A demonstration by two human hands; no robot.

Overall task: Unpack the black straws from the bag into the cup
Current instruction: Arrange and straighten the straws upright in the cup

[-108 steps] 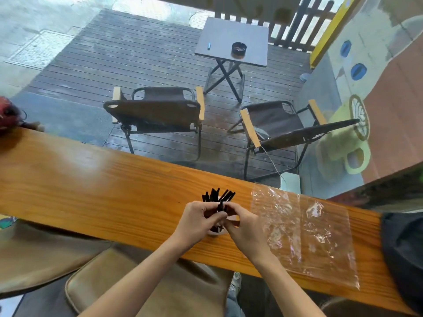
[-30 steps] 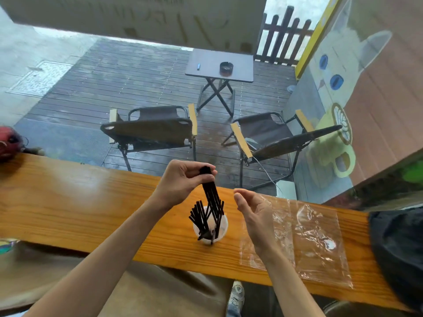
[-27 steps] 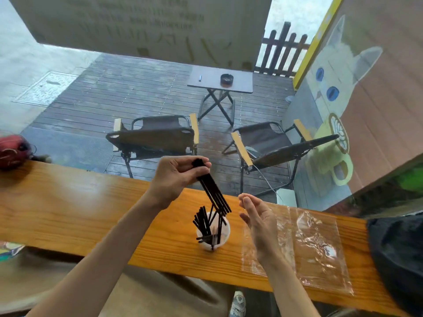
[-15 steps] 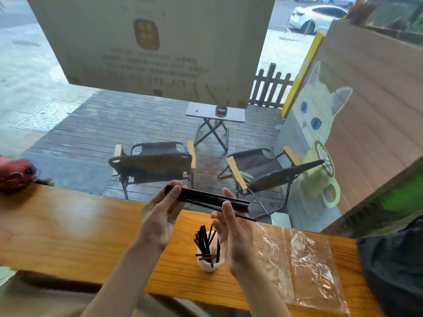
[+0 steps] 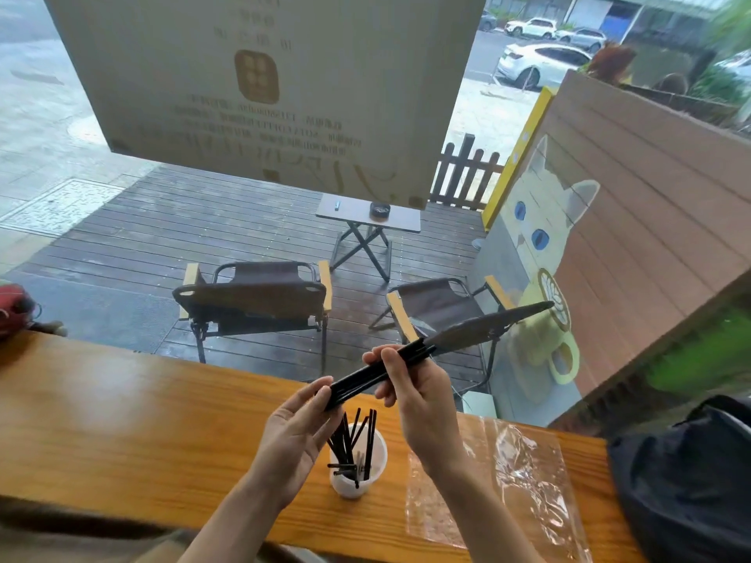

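Note:
A bundle of black straws (image 5: 367, 375) is held slanted in the air above the counter, its right end higher. My right hand (image 5: 414, 394) grips the bundle near its upper part with curled fingers. My left hand (image 5: 294, 434) touches the bundle's lower end with its fingertips, palm open. Below them a white cup (image 5: 357, 467) stands on the wooden counter (image 5: 122, 420) with several black straws leaning inside it. The clear plastic bag (image 5: 500, 477) lies flat and crumpled on the counter to the right of the cup.
A dark bag or garment (image 5: 686, 477) sits on the counter's far right end. A red object (image 5: 14, 308) lies at the far left. Behind the counter is a window onto a deck with two folding chairs (image 5: 252, 294).
The bundle was lifted out of the cup by my left hand, turned level, then tilted with its right end up. My right hand has taken hold of it; the camera has tilted upward.

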